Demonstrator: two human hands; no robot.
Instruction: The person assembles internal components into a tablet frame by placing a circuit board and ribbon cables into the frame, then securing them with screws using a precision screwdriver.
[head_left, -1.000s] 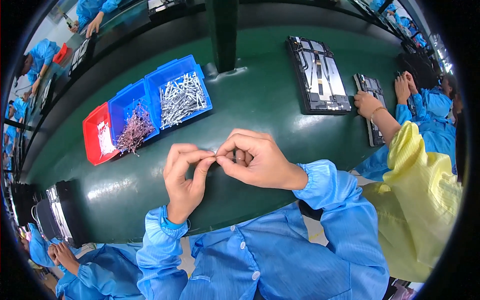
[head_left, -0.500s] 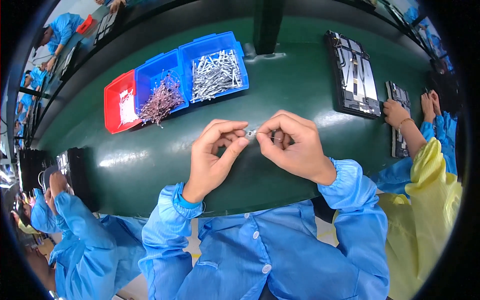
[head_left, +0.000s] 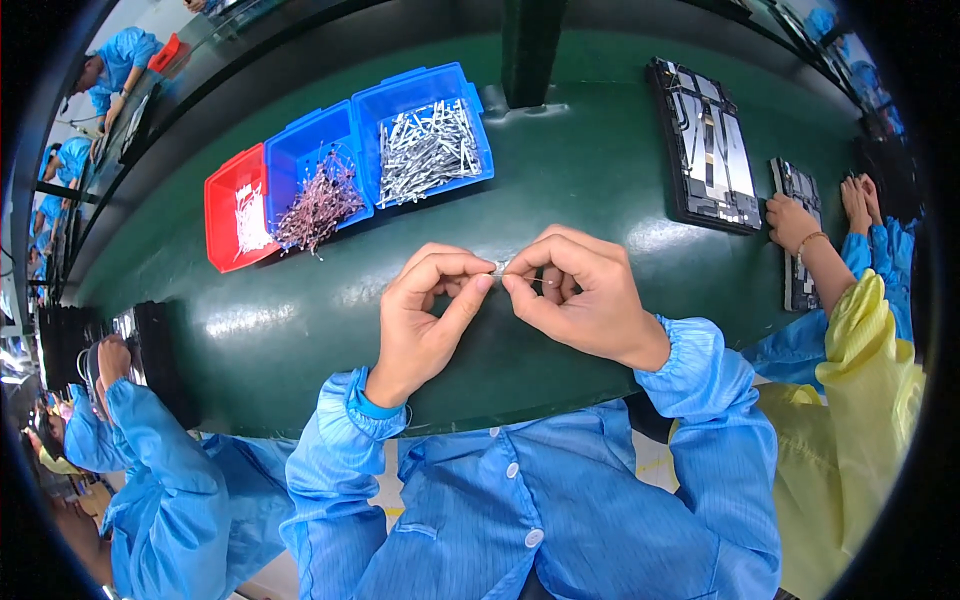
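Note:
Over the green table (head_left: 290, 365), my two hands meet fingertip to fingertip. My left hand (head_left: 430, 315) is closed in a pinch, thumb and forefinger on a tiny silvery piece (head_left: 499, 268) whose exact kind I cannot make out. From the other side my right hand (head_left: 590, 295) pinches at the same spot. A thin wire (head_left: 540, 280) pokes out below its forefinger. Most of the small piece is hidden by the fingertips.
Beyond my hands stand a red bin (head_left: 218, 220) with white bits, a blue bin (head_left: 285, 155) of brownish wired parts and another blue bin (head_left: 400, 95) of silvery strips. A black-framed electronic unit (head_left: 710, 150) lies right. Co-workers' hands (head_left: 790, 222) work at both sides.
My right hand's fingertips have moved slightly left, closing in on my left fingertips. The small silvery piece is now more covered.

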